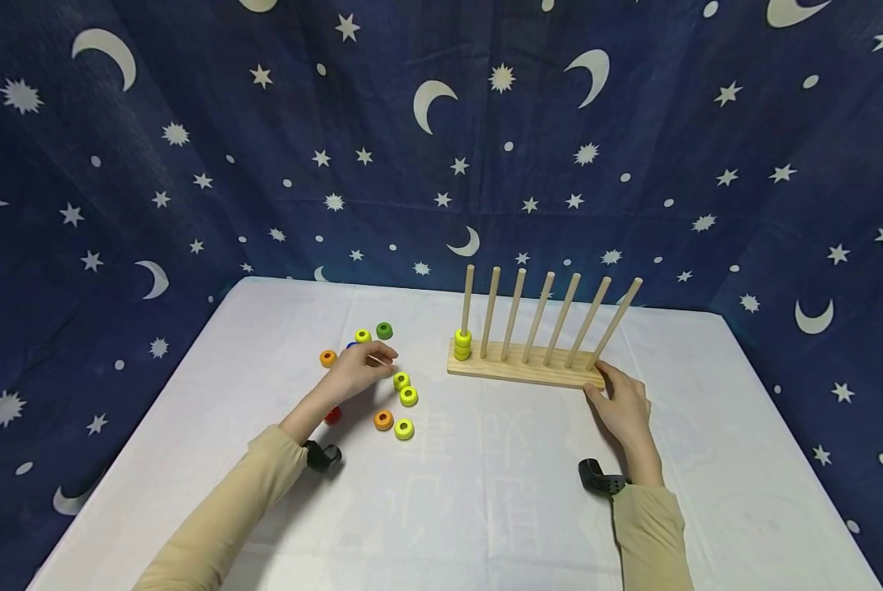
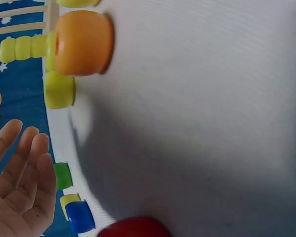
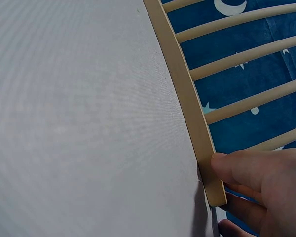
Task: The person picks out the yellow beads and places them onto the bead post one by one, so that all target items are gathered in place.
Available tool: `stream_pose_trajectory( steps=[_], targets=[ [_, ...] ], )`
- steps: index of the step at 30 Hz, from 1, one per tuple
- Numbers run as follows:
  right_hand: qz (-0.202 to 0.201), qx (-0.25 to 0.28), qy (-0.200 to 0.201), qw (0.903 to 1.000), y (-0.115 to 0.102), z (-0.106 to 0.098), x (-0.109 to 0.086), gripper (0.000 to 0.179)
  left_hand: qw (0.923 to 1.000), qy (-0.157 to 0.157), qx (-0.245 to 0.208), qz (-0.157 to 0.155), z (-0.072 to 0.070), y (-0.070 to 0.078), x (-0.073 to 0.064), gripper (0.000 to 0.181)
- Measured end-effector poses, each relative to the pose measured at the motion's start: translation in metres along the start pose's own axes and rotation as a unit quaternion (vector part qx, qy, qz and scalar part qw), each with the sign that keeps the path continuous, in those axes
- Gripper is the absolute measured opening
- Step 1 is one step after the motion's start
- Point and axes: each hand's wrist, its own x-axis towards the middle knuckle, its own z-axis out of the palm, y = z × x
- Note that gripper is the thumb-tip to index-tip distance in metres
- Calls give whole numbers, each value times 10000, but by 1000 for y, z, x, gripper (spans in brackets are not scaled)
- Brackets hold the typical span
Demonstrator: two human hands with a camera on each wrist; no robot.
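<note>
A wooden peg stand (image 1: 526,373) with a row of upright rods stands at the back right of the table. Yellow beads (image 1: 462,345) are stacked on its leftmost rod. My right hand (image 1: 624,408) grips the right end of the base, the thumb (image 3: 227,165) at its front edge and the fingers behind. Above the loose beads hovers my left hand (image 1: 359,369), fingers loosely bent and nothing visible in them. Close to it lie two yellow beads (image 1: 408,396), a blue bead (image 2: 80,217) partly hidden in the head view, and a red bead (image 1: 332,415) beside the wrist.
A green bead (image 1: 384,330) and another yellow bead (image 1: 363,335) lie behind the left hand. One orange bead (image 1: 327,358) is to its left; another orange bead (image 1: 383,419) sits nearer the front beside a yellow bead (image 1: 404,428). A starry blue curtain (image 1: 382,123) borders the white-covered table (image 1: 486,492).
</note>
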Motion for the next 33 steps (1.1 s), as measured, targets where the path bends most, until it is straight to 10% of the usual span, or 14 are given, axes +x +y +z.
stream_pose_trajectory(
  steps=[33],
  targets=[
    [-44,7,116,9999,1,2,1,55,9917,-1014,679,406,9,-12,8,37]
  ],
)
